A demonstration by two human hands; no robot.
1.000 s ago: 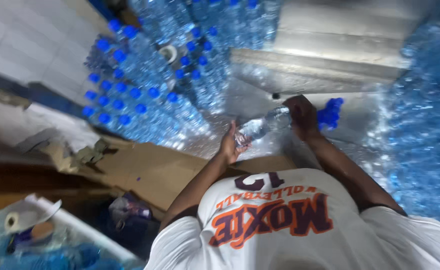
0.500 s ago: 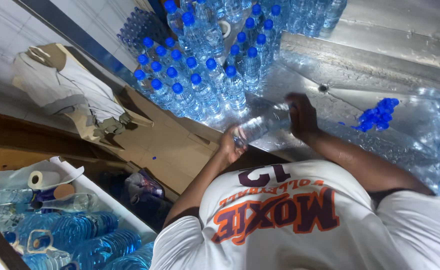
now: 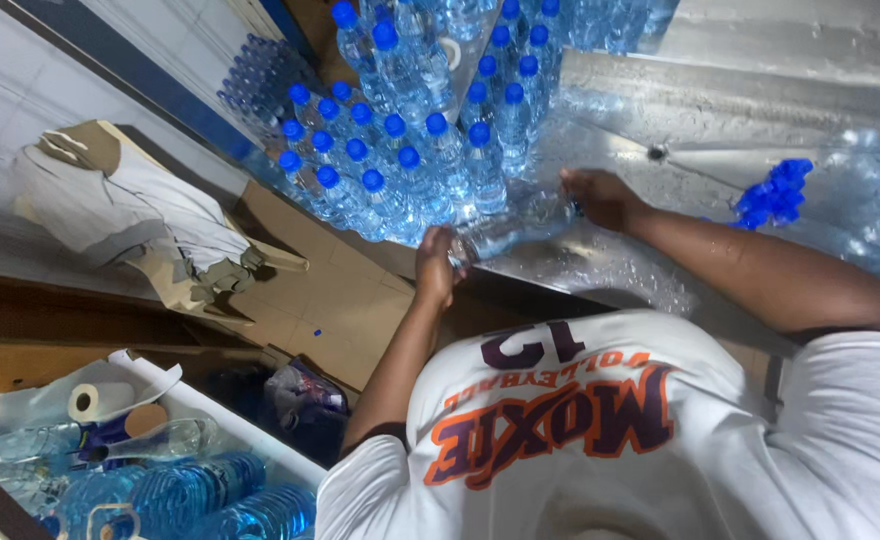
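Observation:
I hold a clear plastic water bottle (image 3: 508, 228) on its side between both hands, above the wet metal table (image 3: 720, 110). My left hand (image 3: 438, 266) grips its base end. My right hand (image 3: 600, 196) grips the other end; the bottle's cap is hidden by it. Right behind the bottle stand several upright filled bottles with blue caps (image 3: 400, 150), close to my left hand.
A small heap of loose blue caps (image 3: 772, 192) lies on the table at right. A white tub (image 3: 210, 410) at lower left holds bottles and a paper roll (image 3: 92, 400). Cardboard (image 3: 330, 290) covers the floor; a cloth-draped object (image 3: 130, 215) sits at left.
The view has swung left and downward, showing more of the floor and the tub. Both hands keep hold of the bottle and now sit closer to the standing bottles.

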